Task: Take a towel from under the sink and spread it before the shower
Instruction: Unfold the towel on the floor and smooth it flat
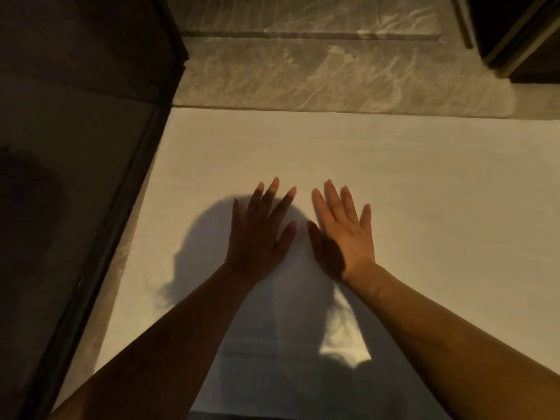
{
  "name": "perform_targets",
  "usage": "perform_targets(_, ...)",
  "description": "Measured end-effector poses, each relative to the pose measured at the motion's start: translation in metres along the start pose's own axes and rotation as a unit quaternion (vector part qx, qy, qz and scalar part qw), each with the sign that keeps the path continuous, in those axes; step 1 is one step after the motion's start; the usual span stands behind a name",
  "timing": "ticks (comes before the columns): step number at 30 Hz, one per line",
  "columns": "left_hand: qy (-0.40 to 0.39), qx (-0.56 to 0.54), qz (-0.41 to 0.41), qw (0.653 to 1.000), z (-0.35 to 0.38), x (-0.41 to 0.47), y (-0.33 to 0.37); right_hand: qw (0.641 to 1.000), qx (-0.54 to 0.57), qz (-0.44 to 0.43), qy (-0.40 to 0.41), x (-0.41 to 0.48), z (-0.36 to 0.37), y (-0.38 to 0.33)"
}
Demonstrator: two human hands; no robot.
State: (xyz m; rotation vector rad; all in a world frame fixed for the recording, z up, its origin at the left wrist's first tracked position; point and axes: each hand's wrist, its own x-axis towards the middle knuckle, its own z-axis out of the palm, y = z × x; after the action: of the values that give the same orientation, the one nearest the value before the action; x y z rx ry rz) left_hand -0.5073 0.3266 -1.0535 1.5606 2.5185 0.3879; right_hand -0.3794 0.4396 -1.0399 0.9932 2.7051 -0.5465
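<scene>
A white towel lies spread flat on the marble floor and fills most of the view. My left hand lies flat on its middle, fingers straight and fanned. My right hand presses flat beside it, a small gap between the two thumbs. Both palms face down on the cloth and hold nothing. My head and arms cast a shadow over the towel's near part.
A dark glass shower panel with its frame runs along the towel's left edge. Grey marble floor shows beyond the far edge, with a raised step across it. A dark cabinet corner stands at the top right.
</scene>
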Motion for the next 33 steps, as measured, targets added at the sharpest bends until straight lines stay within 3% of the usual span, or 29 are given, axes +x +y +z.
perform_targets(4,-0.023,0.045,0.012,0.999,0.019,0.001,0.011,1.0,-0.016,-0.003,0.007,0.001,0.0,0.031)
perform_targets(9,-0.024,0.056,0.015,0.998,0.019,-0.002,0.007,0.995,-0.022,0.066,0.073,-0.016,-0.004,0.078)
perform_targets(13,-0.029,0.054,0.011,0.998,0.019,-0.003,0.008,0.99,-0.019,0.125,0.066,-0.032,-0.012,0.113)
perform_targets(23,-0.049,0.027,0.082,0.995,0.041,0.003,0.089,0.993,-0.009,0.097,0.071,-0.046,-0.003,0.109)
perform_targets(30,-0.047,0.05,0.077,0.995,0.041,0.003,0.092,0.978,-0.006,0.193,0.077,-0.095,-0.014,0.183)
perform_targets(33,-0.056,0.046,0.118,0.99,0.04,0.009,0.12,0.98,0.005,0.179,0.09,-0.103,-0.014,0.179)
